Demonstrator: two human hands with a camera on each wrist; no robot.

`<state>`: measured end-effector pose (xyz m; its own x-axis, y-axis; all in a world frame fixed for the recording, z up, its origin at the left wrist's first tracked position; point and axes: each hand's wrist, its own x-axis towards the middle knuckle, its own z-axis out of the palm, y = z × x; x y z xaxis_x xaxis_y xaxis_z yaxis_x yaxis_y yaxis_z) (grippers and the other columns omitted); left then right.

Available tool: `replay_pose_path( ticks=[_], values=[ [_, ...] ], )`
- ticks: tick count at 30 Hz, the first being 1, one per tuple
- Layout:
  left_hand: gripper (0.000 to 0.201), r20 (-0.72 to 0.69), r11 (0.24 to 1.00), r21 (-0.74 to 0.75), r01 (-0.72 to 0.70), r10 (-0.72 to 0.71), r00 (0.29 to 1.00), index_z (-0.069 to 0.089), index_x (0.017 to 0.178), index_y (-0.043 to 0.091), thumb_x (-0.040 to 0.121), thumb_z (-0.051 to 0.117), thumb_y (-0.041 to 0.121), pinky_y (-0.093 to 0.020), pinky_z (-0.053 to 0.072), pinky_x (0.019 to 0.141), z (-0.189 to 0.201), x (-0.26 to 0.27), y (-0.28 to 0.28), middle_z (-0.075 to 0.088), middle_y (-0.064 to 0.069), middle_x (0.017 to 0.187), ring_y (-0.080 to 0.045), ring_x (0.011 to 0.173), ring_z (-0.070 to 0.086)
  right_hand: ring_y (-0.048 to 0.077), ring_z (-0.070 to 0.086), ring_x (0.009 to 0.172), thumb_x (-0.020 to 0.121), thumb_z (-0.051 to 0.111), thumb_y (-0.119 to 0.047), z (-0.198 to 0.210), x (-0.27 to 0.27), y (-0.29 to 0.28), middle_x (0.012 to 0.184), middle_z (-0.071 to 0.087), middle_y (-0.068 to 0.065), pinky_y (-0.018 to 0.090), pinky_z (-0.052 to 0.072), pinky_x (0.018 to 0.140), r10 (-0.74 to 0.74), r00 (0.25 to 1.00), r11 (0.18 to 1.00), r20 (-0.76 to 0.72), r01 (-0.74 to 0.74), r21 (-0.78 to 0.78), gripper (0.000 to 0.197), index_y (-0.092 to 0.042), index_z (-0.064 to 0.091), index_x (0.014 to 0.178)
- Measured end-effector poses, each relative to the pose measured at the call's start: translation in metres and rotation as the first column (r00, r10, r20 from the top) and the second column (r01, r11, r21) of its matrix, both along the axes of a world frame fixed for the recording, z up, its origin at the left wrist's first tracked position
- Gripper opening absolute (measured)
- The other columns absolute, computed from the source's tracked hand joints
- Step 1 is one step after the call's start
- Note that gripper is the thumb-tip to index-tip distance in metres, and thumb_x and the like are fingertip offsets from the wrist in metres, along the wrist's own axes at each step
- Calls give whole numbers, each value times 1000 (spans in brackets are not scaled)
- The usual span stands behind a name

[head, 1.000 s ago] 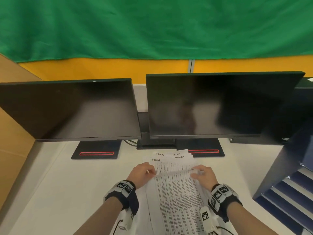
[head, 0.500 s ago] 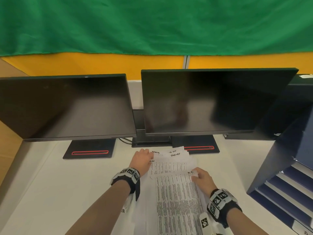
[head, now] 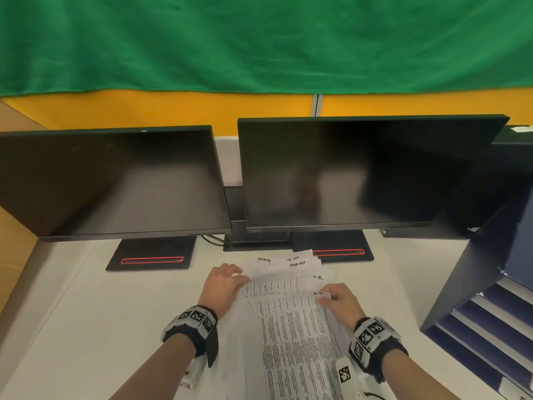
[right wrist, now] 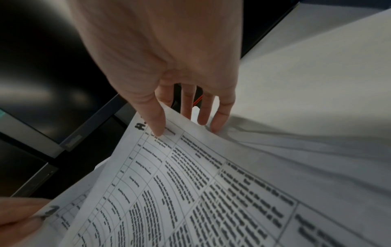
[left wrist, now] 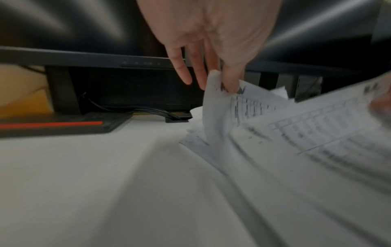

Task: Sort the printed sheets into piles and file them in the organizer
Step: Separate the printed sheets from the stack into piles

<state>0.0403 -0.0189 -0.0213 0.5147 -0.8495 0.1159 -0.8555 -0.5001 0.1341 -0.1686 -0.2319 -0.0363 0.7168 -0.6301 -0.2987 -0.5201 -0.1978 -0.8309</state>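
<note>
A loose stack of printed sheets (head: 291, 327) lies on the white desk (head: 101, 313) in front of me, fanned out at its far end with handwritten headings. My right hand (head: 327, 295) pinches the far right corner of the top sheet (right wrist: 211, 183), thumb on top and fingers beneath (right wrist: 169, 128). My left hand (head: 240, 277) pinches the far left corner of the sheet just beneath it (left wrist: 275, 117) and lifts it; its other fingers (left wrist: 186, 78) hang straight. The dark blue organizer (head: 490, 327) with slanted shelves stands at the right.
Two dark monitors (head: 115, 180) (head: 360, 171) on black bases with red stripes (head: 151, 259) stand close behind the sheets. Cables (left wrist: 152, 112) run between the bases. A green cloth (head: 259, 39) hangs on the wall behind.
My left hand has slid forward along the stack's left edge to the far corner of a lower sheet. My right hand keeps its hold on the top sheet's corner.
</note>
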Motion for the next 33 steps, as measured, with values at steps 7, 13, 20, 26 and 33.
replay_pose_path(
  ticks=[7, 13, 20, 26, 33],
  values=[
    [23, -335, 985, -148, -85, 31, 942, 68, 112, 30, 92, 56, 27, -17, 45, 83, -4, -18, 14, 53, 7, 126, -7, 91, 59, 15, 49, 109, 85, 65, -9, -1, 7, 3, 112, 51, -5, 33, 37, 103, 30, 1000, 999, 6, -30, 37, 17, -16, 67, 100],
    [19, -474, 991, -116, -66, 3, 881, 70, 96, 40, 90, 59, 26, -28, 43, 100, 2, -19, 14, 43, 9, 141, -12, 113, 56, 17, 55, 105, 85, 64, -9, -3, 13, 4, 113, 57, -4, 32, 42, 98, 10, 999, 994, 38, -14, 105, 19, -12, 69, 103],
    [25, -605, 994, -53, -99, 47, 795, 56, 75, 42, 90, 59, 22, -29, 43, 98, -8, -12, -1, 59, 6, 116, -14, 110, 54, 22, 59, 105, 80, 69, -20, -13, 14, 3, 111, 64, 4, 44, 45, 100, 17, 1000, 996, -7, -16, 87, 18, -17, 70, 98],
    [25, -647, 998, -57, -19, -22, 762, 62, 78, 33, 91, 54, 14, -23, 44, 92, -8, -22, -20, 67, 10, 93, -9, 96, 60, 16, 51, 114, 83, 65, -7, -11, 5, -3, 116, 56, -5, 30, 40, 100, -27, 999, 996, 25, 25, 85, 19, -8, 71, 101],
    [28, -674, 999, -14, 44, -42, 738, 58, 73, 36, 92, 55, 15, -18, 38, 88, 0, -24, -36, 60, 17, 88, -7, 94, 56, 18, 49, 119, 76, 73, -16, -21, -2, -11, 132, 48, 1, 35, 35, 108, -106, 994, 988, -24, 108, 108, 25, -11, 72, 100]
  ],
)
